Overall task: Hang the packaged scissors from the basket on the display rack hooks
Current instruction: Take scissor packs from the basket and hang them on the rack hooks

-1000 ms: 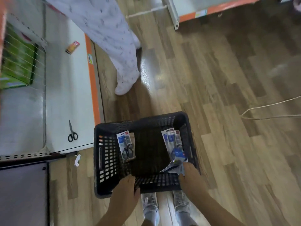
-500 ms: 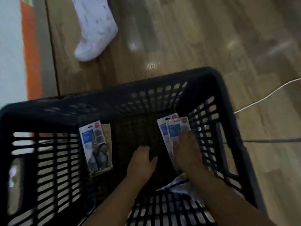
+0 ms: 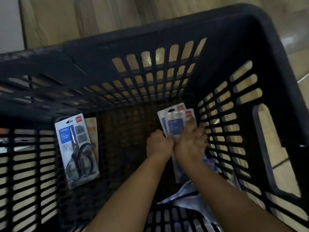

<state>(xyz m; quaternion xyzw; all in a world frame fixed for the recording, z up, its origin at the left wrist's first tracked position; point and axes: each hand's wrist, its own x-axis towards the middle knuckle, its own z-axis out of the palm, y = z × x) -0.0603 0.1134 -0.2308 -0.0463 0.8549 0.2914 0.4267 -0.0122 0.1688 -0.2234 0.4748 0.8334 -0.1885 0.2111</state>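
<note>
It is dim down inside the black basket (image 3: 197, 27), its floor nearly lost in shadow. Light shows through the wall slots toward twelve and three o'clock, where the wooden floor (image 3: 70, 19) glows pale. A glossy sheen sits at two o'clock. Everything looks soft and slightly smeared, worst at nine o'clock, and the rim bows outward at the edges.

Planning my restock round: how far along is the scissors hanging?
Nothing looks hung; no rack shows. In hand: left hand and right hand grip the stacked scissor packs by the basket's right wall. Left: lift and hang these, then the scissor pack lying at the left wall.
</note>
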